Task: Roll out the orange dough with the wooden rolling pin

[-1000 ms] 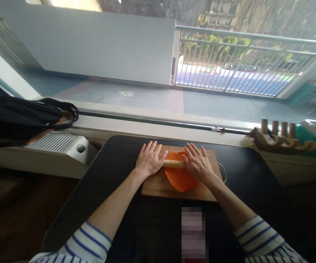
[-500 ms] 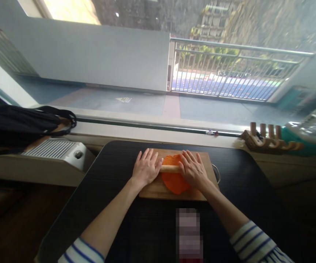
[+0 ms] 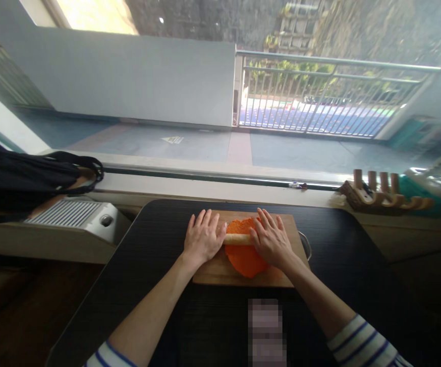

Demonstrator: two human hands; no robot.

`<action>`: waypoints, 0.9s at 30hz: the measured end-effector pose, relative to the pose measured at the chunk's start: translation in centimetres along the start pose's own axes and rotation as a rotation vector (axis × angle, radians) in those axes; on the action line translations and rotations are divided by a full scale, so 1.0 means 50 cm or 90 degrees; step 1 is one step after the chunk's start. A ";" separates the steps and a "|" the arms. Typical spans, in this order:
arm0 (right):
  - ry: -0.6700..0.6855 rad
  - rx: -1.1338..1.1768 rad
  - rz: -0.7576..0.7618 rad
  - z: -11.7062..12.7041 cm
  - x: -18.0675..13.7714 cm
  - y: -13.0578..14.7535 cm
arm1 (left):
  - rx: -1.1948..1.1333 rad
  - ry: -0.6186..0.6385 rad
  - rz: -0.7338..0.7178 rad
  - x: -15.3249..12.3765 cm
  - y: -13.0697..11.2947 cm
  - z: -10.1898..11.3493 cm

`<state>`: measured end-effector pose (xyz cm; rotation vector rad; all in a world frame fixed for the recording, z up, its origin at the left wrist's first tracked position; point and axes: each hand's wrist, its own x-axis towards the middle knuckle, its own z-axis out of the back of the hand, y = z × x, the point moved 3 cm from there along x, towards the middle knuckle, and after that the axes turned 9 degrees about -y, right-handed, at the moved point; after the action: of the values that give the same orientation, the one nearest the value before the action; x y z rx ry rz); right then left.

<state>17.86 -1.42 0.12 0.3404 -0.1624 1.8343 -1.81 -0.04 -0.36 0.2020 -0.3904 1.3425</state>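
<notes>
**Soft orange sheet under a wooden pin, both palms down**

Going left to right: black bag [image 3: 22,176] at the far side, no logo I can make out. Below it sits a pale vented unit [image 3: 79,216], no brand readable on that either. The triangular marking [image 3: 172,139] on the floor outside might carry writing, but it's too small to read.

Then the left hand [image 3: 203,237], laid flat over one end of the rolling pin [image 3: 239,239], fingers stretched out, not curled round it. The pin lies across the orange sheet [image 3: 248,262], which is on the wooden board [image 3: 213,275] on the dark table [image 3: 136,285]. Pin looks like light, stiff wood, so flat palms near the ends seem the right hold. The sheet looks soft and thin with a ragged far edge; I'd guess it tears or dents if pinched, so better to get flat fingers under the rim.

Pixelated patch [image 3: 266,334] nearer the body: can't tell what it is or says.

Right hand [image 3: 272,237] matches the left: palm on the pin, fingers extended, no closed grip. Past it are the board's metal handle [image 3: 306,246] and a wooden rack [image 3: 381,196], no lettering I can read.
</notes>
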 end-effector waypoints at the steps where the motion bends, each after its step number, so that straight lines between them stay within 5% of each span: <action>1: 0.003 0.000 -0.006 -0.002 0.005 -0.001 | -0.004 0.009 0.004 0.008 0.002 -0.003; 10: 0.014 0.006 -0.051 -0.005 0.034 -0.008 | -0.036 0.102 0.035 0.070 0.011 -0.017; 21: 0.031 0.029 -0.082 -0.012 0.059 -0.017 | -0.045 0.093 0.021 0.119 0.020 -0.049; 27: 0.053 0.041 -0.119 -0.003 0.078 -0.019 | -0.049 0.157 0.018 0.167 0.016 -0.065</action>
<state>17.75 2.47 1.16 0.3127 -0.0136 1.6677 -0.63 8.86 -0.20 -0.0334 -0.2374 1.3589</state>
